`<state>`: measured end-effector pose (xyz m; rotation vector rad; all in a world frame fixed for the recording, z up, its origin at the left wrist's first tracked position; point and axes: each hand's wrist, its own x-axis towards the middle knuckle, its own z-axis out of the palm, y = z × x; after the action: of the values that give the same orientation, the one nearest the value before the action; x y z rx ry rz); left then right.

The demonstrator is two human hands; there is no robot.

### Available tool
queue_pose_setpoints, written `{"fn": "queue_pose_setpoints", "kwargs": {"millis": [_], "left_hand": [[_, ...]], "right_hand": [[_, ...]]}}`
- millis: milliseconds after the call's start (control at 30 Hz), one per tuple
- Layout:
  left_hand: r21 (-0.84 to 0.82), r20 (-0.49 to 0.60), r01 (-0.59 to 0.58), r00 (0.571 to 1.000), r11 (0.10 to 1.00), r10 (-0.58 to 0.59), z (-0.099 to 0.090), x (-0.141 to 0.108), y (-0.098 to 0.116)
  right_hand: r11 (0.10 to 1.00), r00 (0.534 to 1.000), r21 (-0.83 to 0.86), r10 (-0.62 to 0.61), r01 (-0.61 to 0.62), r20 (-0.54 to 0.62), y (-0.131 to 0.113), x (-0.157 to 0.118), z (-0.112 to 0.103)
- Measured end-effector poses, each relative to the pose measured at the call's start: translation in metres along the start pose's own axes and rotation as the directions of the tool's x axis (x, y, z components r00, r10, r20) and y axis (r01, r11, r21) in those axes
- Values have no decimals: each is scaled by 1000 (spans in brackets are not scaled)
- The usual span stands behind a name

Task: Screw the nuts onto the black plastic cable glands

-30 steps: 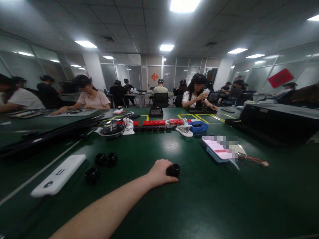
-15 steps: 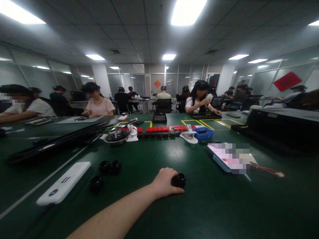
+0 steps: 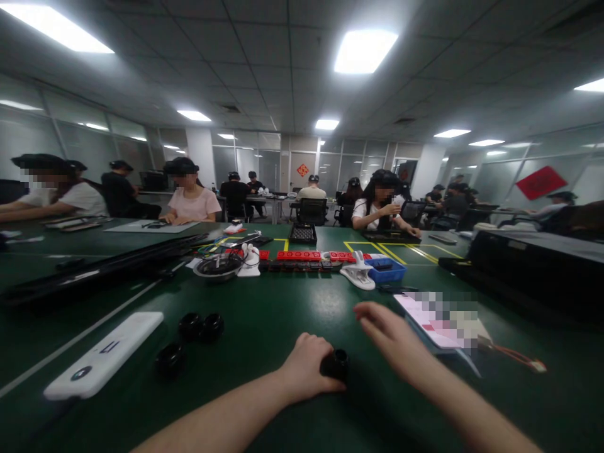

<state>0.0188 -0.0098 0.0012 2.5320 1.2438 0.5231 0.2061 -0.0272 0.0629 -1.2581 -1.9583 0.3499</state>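
My left hand (image 3: 309, 368) is wrapped around a small round black part (image 3: 340, 362) with a hollow top, which rests on the green table (image 3: 264, 409). To its right, my right hand (image 3: 387, 336) hangs over the table with its fingers stretched out and nothing in them. It is apart from the black part and near a pink-and-white sheet (image 3: 431, 324). At the left, three similar black round parts stand together: one in front (image 3: 170, 360), one behind it (image 3: 190, 326), and one to the right (image 3: 212, 326).
A white power bank-like device (image 3: 106, 355) lies at the left. Farther back are a long black bar (image 3: 117, 264), a coil of cable (image 3: 219, 264), a white clamp (image 3: 359, 272), red blocks (image 3: 297, 255) and a blue bin (image 3: 387, 270). Other people sit around the room.
My right hand has come into view from the right, reaching over the table. My left hand still holds the black part. The camera view has tilted slightly upward.
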Motion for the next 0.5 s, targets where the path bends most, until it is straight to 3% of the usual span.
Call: {"fn": "queue_pose_setpoints", "kwargs": {"millis": [100, 233, 400, 500], "left_hand": [[6, -17, 40, 999, 999, -40, 1, 1, 2], [59, -76, 138, 988, 989, -133, 2, 2, 1], [56, -99, 208, 974, 976, -202, 0, 2, -6], [11, -70, 224, 972, 975, -223, 0, 4, -10]], "right_hand": [[992, 988, -111, 68, -53, 140, 0, -7, 26], [967, 972, -255, 81, -22, 223, 3, -9, 52], [989, 944, -103, -66, 105, 323, 10, -4, 56], [985, 946, -88, -114, 147, 305, 19, -4, 60]]}}
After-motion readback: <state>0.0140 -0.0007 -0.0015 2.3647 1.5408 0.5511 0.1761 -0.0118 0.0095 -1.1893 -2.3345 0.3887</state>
